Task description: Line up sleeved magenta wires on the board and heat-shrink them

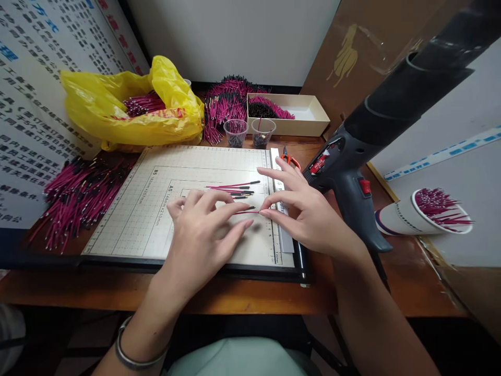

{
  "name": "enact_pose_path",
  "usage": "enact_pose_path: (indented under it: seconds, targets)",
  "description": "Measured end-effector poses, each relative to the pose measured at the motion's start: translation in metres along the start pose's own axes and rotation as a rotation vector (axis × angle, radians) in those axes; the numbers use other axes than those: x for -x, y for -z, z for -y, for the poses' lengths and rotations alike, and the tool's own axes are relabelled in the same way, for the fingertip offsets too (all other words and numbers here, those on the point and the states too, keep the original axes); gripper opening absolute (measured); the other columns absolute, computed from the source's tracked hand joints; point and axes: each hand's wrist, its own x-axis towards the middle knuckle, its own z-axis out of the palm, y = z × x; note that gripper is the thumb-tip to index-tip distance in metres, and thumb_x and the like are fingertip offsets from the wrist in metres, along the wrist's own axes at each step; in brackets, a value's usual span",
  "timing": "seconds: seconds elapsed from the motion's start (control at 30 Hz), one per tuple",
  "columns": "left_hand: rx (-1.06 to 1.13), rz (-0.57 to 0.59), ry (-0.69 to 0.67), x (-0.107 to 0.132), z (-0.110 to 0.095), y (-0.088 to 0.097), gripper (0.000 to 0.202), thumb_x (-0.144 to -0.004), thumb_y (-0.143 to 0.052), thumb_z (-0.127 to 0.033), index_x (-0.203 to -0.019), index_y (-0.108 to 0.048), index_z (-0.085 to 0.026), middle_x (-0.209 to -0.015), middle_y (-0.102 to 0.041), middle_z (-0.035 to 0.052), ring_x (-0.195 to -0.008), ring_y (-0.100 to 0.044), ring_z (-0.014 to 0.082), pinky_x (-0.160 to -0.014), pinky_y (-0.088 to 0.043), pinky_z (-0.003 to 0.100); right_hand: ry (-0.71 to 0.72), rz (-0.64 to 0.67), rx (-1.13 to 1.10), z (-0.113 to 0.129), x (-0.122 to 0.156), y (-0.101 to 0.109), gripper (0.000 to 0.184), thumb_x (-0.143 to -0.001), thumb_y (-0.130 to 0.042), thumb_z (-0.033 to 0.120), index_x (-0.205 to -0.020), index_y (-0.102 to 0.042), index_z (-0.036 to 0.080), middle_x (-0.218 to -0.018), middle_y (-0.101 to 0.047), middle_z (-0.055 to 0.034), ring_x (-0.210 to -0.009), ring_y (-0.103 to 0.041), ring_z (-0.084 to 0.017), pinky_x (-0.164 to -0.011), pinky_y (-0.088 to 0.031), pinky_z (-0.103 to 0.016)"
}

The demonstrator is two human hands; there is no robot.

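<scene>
My right hand (pixel 303 211) pinches the end of a thin magenta wire (pixel 248 212) between thumb and index finger, its other fingers spread. My left hand (pixel 205 227) lies over the cutting board (pixel 129 219), palm down, with a gap between thumb and index finger. The wire runs from the right fingertips into that gap, where the left hand hides its other end. Just beyond the left fingers lie several magenta wires with black ends (pixel 235 186), partly covered by that hand.
A heat gun (pixel 352 177) stands at right, near a paper cup of wires (pixel 403 214). Orange-handled pliers (pixel 290 159) lie by the board. Behind are two plastic cups (pixel 236 130), a box (pixel 309 122), wire heaps and a yellow bag (pixel 136 128). More wires (pixel 82 198) lie left.
</scene>
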Motion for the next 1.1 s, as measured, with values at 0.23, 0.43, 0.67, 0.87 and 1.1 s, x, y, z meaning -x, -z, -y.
enact_pose_path:
  seconds: [0.23,0.43,0.67,0.87,1.1]
  targets:
    - [0.378,-0.008,0.156,-0.001,-0.003,-0.004,0.014,-0.099,-0.064,-0.028,-0.094,-0.077,-0.024,-0.090,-0.078,0.0004,-0.084,-0.065,0.0176,-0.073,-0.049,0.034,0.158,-0.100,-0.031,0.005,0.000,-0.004,0.006,-0.094,-0.066,0.022,-0.090,-0.070,0.022,-0.097,-0.077,-0.0054,-0.105,-0.073,-0.021,-0.108,-0.052,-0.053]
    - [0.528,-0.052,0.244,-0.002,-0.010,-0.003,0.012,-0.094,-0.068,-0.026,-0.087,-0.078,-0.023,-0.084,-0.077,-0.0005,-0.074,-0.065,0.0141,-0.063,-0.051,0.028,0.229,-0.160,-0.074,0.008,-0.001,-0.005,0.006,-0.087,-0.075,0.018,-0.090,-0.078,0.022,-0.084,-0.075,-0.0032,-0.092,-0.073,-0.018,-0.117,-0.048,-0.054]
    - [0.801,0.021,0.352,-0.003,-0.007,-0.003,0.007,-0.085,-0.077,-0.024,-0.087,-0.084,-0.024,-0.084,-0.082,-0.0015,-0.068,-0.072,0.0124,-0.058,-0.054,0.020,0.316,-0.171,-0.051,0.009,-0.005,-0.003,0.005,-0.088,-0.074,0.015,-0.085,-0.073,0.019,-0.078,-0.075,0.0004,-0.077,-0.071,-0.011,-0.110,-0.054,-0.045]
    - [0.928,0.040,0.324,-0.002,-0.006,0.001,0.018,-0.086,-0.075,-0.012,-0.086,-0.085,-0.027,-0.084,-0.082,-0.0056,-0.076,-0.076,0.0057,-0.074,-0.055,0.006,0.369,-0.158,-0.065,0.007,-0.006,-0.004,0.004,-0.089,-0.075,0.016,-0.084,-0.075,0.017,-0.076,-0.074,-0.0012,-0.078,-0.070,-0.012,-0.092,-0.060,-0.032]
    - [0.852,0.063,0.287,-0.003,-0.004,0.001,0.016,-0.088,-0.073,-0.013,-0.085,-0.084,-0.024,-0.082,-0.081,-0.0054,-0.073,-0.073,0.0046,-0.071,-0.052,0.005,0.332,-0.112,-0.094,0.012,-0.005,-0.002,0.007,-0.090,-0.073,0.015,-0.085,-0.078,0.014,-0.081,-0.073,-0.0060,-0.084,-0.071,-0.013,-0.074,-0.060,-0.022]
